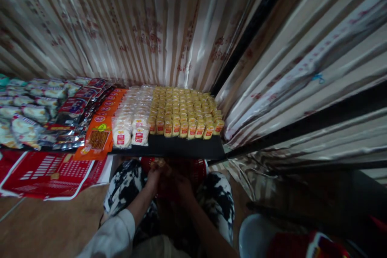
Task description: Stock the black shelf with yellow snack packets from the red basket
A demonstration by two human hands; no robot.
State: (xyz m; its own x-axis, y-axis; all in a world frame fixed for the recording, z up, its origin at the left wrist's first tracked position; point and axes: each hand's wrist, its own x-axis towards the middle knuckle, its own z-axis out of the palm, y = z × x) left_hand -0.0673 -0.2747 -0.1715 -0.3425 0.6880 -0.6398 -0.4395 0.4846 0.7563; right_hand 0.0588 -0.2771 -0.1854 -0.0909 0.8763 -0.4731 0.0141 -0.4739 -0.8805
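Observation:
Low between the knees, my left hand (153, 177) has its fingers closed at a small yellowish snack packet (159, 163), just under the shelf edge. My right hand (180, 185) is close beside it on the right, in deep shadow, so its fingers cannot be made out. Both hands are over a red basket (198, 169) that is partly hidden under the shelf. Above them, rows of small yellow packets (184, 127) with red labels stand on the black shelf (187, 148).
Left along the shelf are round white crackers (122, 135) in clear wrap, orange snack bags (99, 135), dark red packets (75, 107) and white packets (27, 129). A red basket with white handles (57, 173) sits below. Striped curtain (145, 28) hangs behind; a pale bucket (252, 236) stands right.

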